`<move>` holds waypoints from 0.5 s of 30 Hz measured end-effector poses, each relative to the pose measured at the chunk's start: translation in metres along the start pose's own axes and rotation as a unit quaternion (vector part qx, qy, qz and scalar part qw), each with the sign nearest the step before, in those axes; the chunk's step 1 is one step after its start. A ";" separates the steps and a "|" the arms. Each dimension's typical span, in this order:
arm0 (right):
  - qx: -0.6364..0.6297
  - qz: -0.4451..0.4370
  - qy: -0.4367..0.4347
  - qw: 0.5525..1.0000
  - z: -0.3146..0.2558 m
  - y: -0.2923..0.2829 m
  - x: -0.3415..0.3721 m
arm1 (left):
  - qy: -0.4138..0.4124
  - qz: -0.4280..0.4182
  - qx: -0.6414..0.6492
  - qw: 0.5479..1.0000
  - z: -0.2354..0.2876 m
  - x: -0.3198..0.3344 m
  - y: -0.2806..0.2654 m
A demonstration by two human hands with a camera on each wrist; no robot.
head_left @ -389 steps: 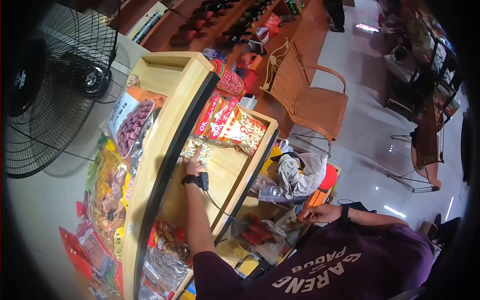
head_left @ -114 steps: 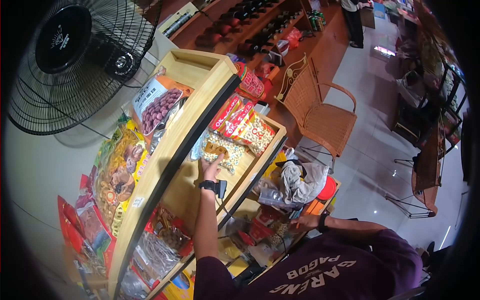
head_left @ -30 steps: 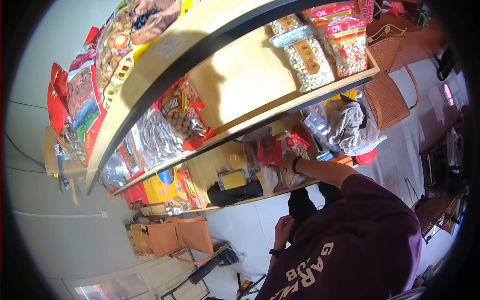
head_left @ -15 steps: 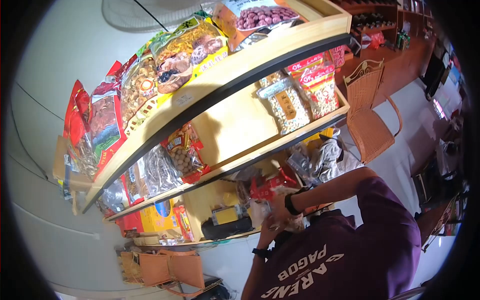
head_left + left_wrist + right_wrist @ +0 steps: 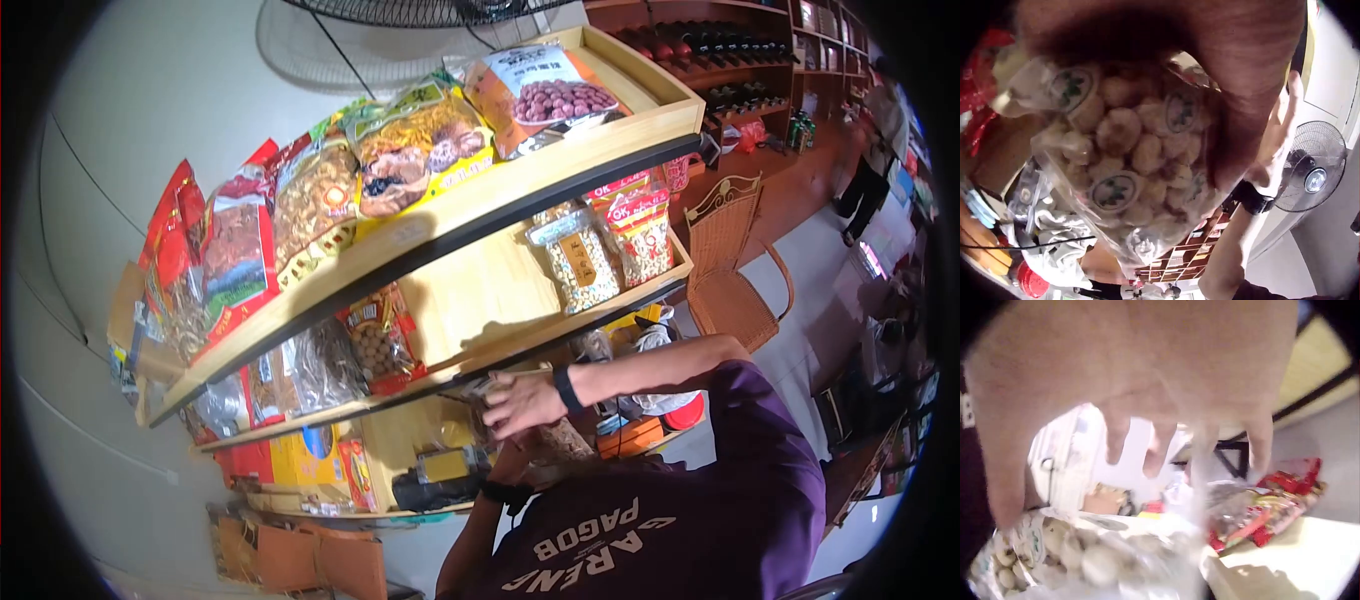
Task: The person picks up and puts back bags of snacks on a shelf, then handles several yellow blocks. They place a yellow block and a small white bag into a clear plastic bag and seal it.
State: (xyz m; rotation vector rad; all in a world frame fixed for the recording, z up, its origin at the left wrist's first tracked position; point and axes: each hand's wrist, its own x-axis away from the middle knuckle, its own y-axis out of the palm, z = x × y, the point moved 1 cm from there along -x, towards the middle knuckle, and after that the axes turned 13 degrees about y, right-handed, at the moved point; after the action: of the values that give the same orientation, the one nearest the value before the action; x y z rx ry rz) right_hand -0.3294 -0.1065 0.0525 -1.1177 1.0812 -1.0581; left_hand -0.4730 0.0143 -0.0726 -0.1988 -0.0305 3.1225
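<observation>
A clear bag (image 5: 1129,150) of round, pale dried food, printed with green leaves in ovals, fills much of the left wrist view. My left hand (image 5: 1241,56) grips it, with the thumb along one side. In the head view that bag (image 5: 565,440) is before my chest, my left hand (image 5: 512,455) partly hidden behind the other. My right hand (image 5: 525,405) is above it, fingers spread and extended. The right wrist view shows my right hand (image 5: 1141,362) with fingers apart over the bag (image 5: 1085,553), whose plastic blurs in front of the lens.
A curved wooden shelf (image 5: 480,300) carries a white-and-blue candy-like bag (image 5: 580,262), red OK bags (image 5: 640,235) and a red nut bag (image 5: 380,340). Large food packs line its top. Below lie a yellow box (image 5: 445,465) and black pouch (image 5: 430,490). A wicker chair (image 5: 735,295) stands right.
My right hand has drawn back from the lower shelf and the bag has come to my left hand. The right fingers are now spread. The head view has turned, showing more of the upper shelf.
</observation>
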 end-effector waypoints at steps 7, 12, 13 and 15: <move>-0.111 0.142 0.425 0.887 0.164 -0.009 0.042 | -0.065 0.067 0.191 0.977 -0.020 -0.012 -0.082; 0.011 0.020 0.611 0.791 0.226 0.043 0.089 | 0.086 0.063 0.029 0.994 -0.005 -0.062 -0.120; 0.022 0.025 0.608 0.793 0.227 0.051 0.094 | 0.140 0.048 0.005 0.989 0.005 -0.073 -0.121; 0.018 0.041 0.610 0.791 0.225 0.057 0.100 | 0.153 0.044 0.029 0.987 0.038 -0.096 -0.113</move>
State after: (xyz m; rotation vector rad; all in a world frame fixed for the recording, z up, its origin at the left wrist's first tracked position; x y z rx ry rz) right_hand -0.0873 -0.1652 0.0092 -0.2027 2.0523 -1.7691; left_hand -0.3809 0.1255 -0.0207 -0.6915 0.0743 3.1340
